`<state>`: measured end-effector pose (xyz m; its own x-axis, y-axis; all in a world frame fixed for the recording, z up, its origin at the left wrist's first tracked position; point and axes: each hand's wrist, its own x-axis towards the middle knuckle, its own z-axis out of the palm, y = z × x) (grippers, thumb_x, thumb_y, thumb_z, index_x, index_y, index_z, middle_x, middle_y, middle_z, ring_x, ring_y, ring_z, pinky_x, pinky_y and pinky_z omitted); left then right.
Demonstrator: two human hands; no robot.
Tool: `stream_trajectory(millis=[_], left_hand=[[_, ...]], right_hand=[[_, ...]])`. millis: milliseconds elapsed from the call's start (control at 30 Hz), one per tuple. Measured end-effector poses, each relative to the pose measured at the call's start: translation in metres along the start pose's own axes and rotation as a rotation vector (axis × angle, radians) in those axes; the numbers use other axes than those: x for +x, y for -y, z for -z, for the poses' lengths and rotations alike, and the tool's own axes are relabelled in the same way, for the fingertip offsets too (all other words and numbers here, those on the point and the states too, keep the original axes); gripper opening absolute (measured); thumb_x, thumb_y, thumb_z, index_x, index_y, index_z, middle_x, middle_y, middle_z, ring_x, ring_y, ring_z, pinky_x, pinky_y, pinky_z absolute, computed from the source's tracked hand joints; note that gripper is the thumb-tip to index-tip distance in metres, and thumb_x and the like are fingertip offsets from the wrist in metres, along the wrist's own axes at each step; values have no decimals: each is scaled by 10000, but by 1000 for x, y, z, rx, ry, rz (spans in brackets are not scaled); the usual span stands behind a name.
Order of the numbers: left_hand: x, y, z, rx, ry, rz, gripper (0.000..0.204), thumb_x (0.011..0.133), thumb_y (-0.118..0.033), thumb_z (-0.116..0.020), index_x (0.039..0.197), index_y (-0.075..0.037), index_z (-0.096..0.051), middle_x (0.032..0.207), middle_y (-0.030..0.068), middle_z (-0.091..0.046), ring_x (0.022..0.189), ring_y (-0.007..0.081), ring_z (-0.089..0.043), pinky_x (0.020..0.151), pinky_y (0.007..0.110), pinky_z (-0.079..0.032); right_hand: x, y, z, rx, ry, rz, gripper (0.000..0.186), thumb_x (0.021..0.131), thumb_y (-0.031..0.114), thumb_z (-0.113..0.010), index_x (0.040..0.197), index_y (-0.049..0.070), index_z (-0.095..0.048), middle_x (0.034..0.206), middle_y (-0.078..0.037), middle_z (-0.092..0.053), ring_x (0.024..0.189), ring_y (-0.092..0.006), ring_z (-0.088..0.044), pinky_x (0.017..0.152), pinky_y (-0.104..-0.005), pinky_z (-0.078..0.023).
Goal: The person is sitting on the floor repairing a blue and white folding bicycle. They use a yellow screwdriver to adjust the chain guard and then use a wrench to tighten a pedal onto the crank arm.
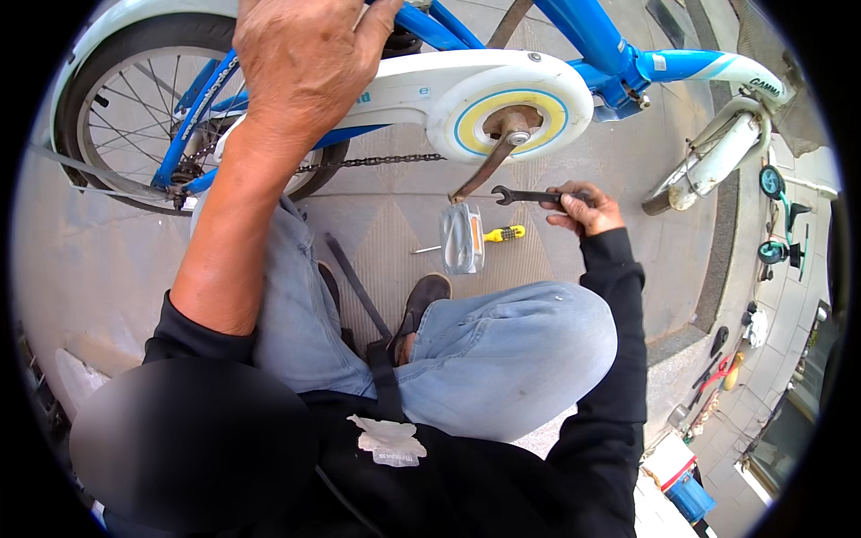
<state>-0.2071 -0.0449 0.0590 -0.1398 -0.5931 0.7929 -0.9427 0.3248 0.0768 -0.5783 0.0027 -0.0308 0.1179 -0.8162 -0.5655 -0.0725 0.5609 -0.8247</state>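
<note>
My right hand (587, 208) is closed around the handle of a dark open-ended wrench (525, 195). The wrench's jaw points left, just right of the lower end of a rusty crank arm (484, 170), apart from it. A pedal (459, 240) with an orange reflector hangs at that end. My left hand (309, 67) is over the blue and white bicycle, in front of its white chain guard (404, 85). Its thumb shows, but the top edge of the picture cuts off the other fingers, so its grip is hidden. A chain (377, 163) runs below the guard.
A screwdriver (505, 234) with a yellow handle lies on the paving behind the pedal. The spoked rear wheel (134, 99) is at upper left, a white fender (708, 166) at right. Beyond the kerb lie several tools and a small teal-wheeled scooter (789, 215).
</note>
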Motion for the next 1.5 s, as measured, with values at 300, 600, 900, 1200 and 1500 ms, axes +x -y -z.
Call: stream_trajectory(millis=[300,600,900,1200,1500], left_hand=[[-20,5,-33,-241,-38,208,70,817,-80,-627,867,-32,-614,791,106,-589,798,289,-579,929,432,-392],[-4,-41,-21,-7,-68,52,62,849,-45,-613,872,12,-618,786,113,-576,763,246,-559,679,321,-419],[-25,31,-11,175,168,-8,260,913,-380,-612,1093,-216,-704,1054,11,-684,1080,205,-600,967,414,-471],[-14,-17,-33,-62,-86,-46,104,849,-81,-595,923,-17,-630,895,101,-606,890,247,-567,785,339,-439],[-17,-30,-37,-76,-139,5,95,836,-12,-588,908,45,-616,908,115,-614,873,233,-575,781,302,-441]], right_hand=[[-25,-87,-23,379,9,154,185,901,35,-599,1073,-32,-586,1077,-262,-624,943,-329,-672,717,-359,-623],[-36,-80,-51,268,84,317,140,878,-1,-614,1014,-32,-625,1030,-231,-642,910,-290,-664,724,-379,-608],[-5,-176,-12,727,-42,343,196,875,42,-644,1055,-22,-599,1094,-247,-618,944,-349,-671,768,-408,-614],[28,-178,-10,668,209,439,185,852,52,-677,1006,-27,-611,1051,-270,-611,914,-386,-667,769,-451,-598],[36,-199,-20,745,240,415,176,849,39,-676,1008,-20,-630,1044,-283,-614,916,-381,-667,773,-456,-597]])
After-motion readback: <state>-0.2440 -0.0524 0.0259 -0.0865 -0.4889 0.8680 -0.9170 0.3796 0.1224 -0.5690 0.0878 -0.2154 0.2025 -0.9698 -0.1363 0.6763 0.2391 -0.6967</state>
